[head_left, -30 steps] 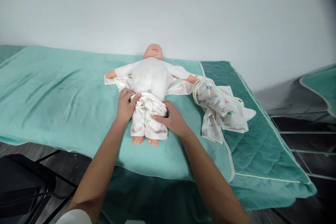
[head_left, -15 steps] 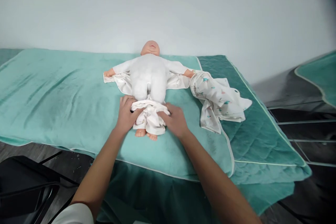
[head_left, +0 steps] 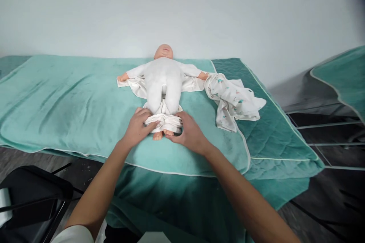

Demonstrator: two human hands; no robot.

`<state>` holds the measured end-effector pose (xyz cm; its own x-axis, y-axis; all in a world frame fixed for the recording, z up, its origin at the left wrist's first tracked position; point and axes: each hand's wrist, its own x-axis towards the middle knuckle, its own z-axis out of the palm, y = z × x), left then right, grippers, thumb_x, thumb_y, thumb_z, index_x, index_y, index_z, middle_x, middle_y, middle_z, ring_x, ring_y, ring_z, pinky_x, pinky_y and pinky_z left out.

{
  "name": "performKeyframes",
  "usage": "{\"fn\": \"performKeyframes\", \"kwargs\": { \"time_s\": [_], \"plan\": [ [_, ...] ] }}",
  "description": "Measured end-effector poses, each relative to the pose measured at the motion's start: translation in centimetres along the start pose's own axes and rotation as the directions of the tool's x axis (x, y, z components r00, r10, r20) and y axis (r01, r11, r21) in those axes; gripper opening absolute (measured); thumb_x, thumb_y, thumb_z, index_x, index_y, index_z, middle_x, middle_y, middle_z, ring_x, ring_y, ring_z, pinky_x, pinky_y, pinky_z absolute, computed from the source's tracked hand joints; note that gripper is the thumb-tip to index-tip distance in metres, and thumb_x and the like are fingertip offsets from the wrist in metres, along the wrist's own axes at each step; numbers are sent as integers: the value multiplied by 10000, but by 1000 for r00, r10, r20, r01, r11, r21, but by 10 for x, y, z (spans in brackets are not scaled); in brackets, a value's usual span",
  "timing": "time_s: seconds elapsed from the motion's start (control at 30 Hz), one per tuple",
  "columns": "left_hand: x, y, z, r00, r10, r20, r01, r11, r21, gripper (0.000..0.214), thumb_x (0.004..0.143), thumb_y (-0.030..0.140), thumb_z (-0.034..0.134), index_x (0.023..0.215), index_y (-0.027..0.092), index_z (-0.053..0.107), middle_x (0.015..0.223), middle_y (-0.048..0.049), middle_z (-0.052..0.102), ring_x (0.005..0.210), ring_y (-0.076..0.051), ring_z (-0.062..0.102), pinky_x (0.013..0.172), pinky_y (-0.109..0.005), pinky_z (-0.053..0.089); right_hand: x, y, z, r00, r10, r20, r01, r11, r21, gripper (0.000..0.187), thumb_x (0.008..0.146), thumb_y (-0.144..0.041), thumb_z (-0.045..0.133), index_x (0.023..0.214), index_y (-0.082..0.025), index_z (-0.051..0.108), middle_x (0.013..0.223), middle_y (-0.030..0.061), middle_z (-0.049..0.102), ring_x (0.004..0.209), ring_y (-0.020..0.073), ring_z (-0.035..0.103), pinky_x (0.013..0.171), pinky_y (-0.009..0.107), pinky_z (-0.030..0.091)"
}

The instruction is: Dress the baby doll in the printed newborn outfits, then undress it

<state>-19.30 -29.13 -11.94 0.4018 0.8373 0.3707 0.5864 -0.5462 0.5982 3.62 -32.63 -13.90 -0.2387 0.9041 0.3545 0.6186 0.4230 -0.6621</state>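
A baby doll with a white cloth body lies on its back, head toward the wall and arms spread. White baby pants are bunched around its lower legs, with the feet poking out below. My left hand grips the bunched cloth at the left side. On the other side my right hand holds the pants, its thumb on top and its fingers low beside the doll's foot. Under the doll's back and arms spreads a white garment.
A printed white baby garment lies crumpled to the right of the doll. Everything rests on a green-covered bed against a pale wall. A black chair stands at the lower left, a metal frame at the right.
The pants have been pushed down and gathered tighter near the ankles, baring more of the legs. My right hand has shifted lower toward the feet. The view has moved slightly.
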Motion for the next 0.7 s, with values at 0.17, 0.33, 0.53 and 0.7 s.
{"fn": "performKeyframes", "kwargs": {
  "time_s": [0.17,0.33,0.53,0.7],
  "plan": [
    [-19,10,-5,991,56,124,-70,992,107,642,639,590,867,1074,216,577,1110,-98,654,1090,-306,556,895,-432,492,3,-4,-8,995,90,46,-88,995,-48,540,738,-520,798,1114,-218,556,1097,91,698,1050,293,650,912,411,485],
    [-18,18,0,989,53,135,-99,927,362,411,780,449,795,1040,209,585,1037,-104,665,1079,-329,600,888,-446,464,11,-15,-24,983,146,114,-124,976,-180,497,774,-540,765,1107,-225,571,1027,81,733,953,293,693,772,346,479],
    [-8,34,-12,987,-69,148,2,912,410,275,915,267,593,1185,220,613,1028,-113,735,950,-308,690,811,-401,466,17,-31,-40,960,223,170,-160,933,-322,352,818,-414,719,1087,-212,615,1022,98,757,900,315,704,698,331,445],
    [1,59,-50,911,-101,401,114,993,-9,278,782,357,723,1029,241,672,1027,-51,756,911,-264,710,710,-325,522,24,-55,-77,877,161,453,-128,986,-104,373,763,-493,767,1006,-225,676,1028,51,750,888,262,684,690,316,473]
  ]
}}
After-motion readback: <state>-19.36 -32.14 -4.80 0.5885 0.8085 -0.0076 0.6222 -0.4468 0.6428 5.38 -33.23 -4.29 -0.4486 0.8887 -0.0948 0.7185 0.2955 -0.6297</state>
